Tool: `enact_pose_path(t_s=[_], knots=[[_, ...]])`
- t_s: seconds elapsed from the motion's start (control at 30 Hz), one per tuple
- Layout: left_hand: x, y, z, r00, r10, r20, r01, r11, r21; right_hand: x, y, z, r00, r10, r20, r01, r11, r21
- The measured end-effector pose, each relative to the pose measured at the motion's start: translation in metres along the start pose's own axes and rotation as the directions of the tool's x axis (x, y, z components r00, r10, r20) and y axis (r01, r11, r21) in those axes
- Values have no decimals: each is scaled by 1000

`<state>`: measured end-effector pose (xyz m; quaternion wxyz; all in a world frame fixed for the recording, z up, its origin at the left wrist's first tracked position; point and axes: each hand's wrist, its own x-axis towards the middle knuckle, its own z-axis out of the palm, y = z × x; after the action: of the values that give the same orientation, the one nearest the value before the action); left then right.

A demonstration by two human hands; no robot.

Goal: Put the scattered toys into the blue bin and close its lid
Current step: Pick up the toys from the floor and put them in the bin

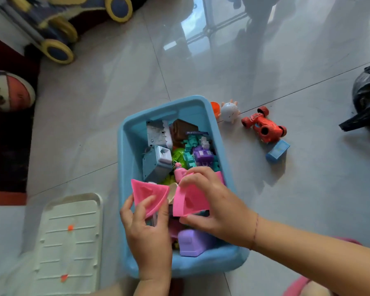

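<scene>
Two hands are over the near half of the blue bin (124, 146), which I see standing open on the tiled floor (297, 199). I have the left hand (147, 233) with thumb and fingers curled round a pink wedge piece (150, 196), held above the bin's near left wall. The right hand (216, 201) pinches a second pink piece (190, 202), thumb underneath and fingers on top. The two pieces sit side by side, nearly touching, above the bin's contents.

Under the hands, at the near end inside the bin, lies a purple toy (194, 242). Left of the bin's near end, the white lid (68, 242) lies flat on the floor, apart from the bin.

Farther in, the bin holds a grey-blue toy house (156, 165), teal and purple block figures (199, 154) and a brown piece (183, 130) toward its far end.

Right of the bin, a blue block (277, 151) and a red toy car (263, 124) lie on the floor. An orange cup (214, 108) and a white round toy (229, 112) sit just beside the bin's far right corner.

Well beyond the bin, I make out a ball (9, 90) to the left, a wheeled ride-on toy (58, 28) at the far left and a black bag (367, 97) at the right edge.
</scene>
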<state>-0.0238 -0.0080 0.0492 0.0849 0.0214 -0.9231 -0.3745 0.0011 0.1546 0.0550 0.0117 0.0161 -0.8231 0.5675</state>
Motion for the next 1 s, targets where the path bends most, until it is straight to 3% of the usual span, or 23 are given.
enact_pose_path(t_s=[0.13,0.27,0.37,0.47,0.63,0.77,0.87,1.0], knots=[[-23,-34,-17,993,-122,-1,121,984,129,-2,-3,27,981,1,192,3,1000,-23],[-24,-41,-24,982,-172,-72,177,982,70,-6,2,38,945,-36,326,70,993,-91],[-14,-31,-18,989,-115,-92,115,993,-6,-3,6,21,974,-50,222,76,991,-113],[-8,-10,-1,997,-54,-54,50,996,-77,3,20,-6,1000,-27,0,26,993,-118],[-11,49,57,971,209,119,-183,963,-200,2,84,-71,895,77,-439,-167,971,-171],[-14,99,128,830,363,425,-332,932,-148,-8,158,-115,823,257,-507,-420,876,-237],[5,123,198,658,271,703,-438,897,64,-11,203,-129,793,424,-437,-577,753,-316],[38,138,281,492,200,848,-651,731,205,-3,227,-127,784,501,-367,-620,667,-413]])
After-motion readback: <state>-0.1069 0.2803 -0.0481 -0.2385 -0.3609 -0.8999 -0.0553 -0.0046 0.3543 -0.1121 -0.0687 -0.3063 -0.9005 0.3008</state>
